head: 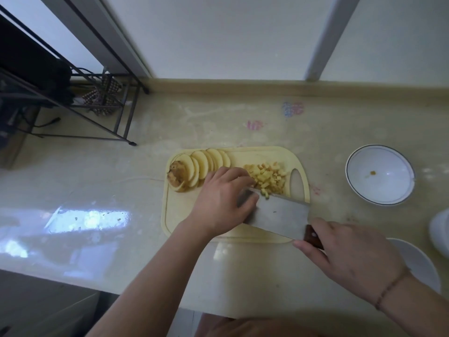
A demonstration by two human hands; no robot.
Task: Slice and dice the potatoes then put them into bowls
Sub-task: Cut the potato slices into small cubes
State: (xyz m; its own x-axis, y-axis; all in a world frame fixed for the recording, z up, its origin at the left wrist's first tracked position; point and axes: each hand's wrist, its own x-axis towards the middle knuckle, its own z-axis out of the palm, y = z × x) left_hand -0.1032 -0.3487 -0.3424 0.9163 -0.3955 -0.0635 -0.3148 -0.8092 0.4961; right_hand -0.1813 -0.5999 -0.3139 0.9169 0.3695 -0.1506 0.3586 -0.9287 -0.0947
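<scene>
Head view: the cutting board (184, 215) lies on the counter (121, 190). Potato slices (201, 164) fan along its far left edge; diced potato (267, 177) is heaped at far right (beside the handle slot). The left hand (218, 203) rests fingers-down at the dice, against the cleaver (279, 212). The right hand (349, 256) grips the cleaver handle. A white bowl (380, 175) stands right of the board, apart from it.

We cannot see what the left hand (220, 199) covers behind the cleaver (279, 215), and two white dishes (418, 261) run off the right edge.
</scene>
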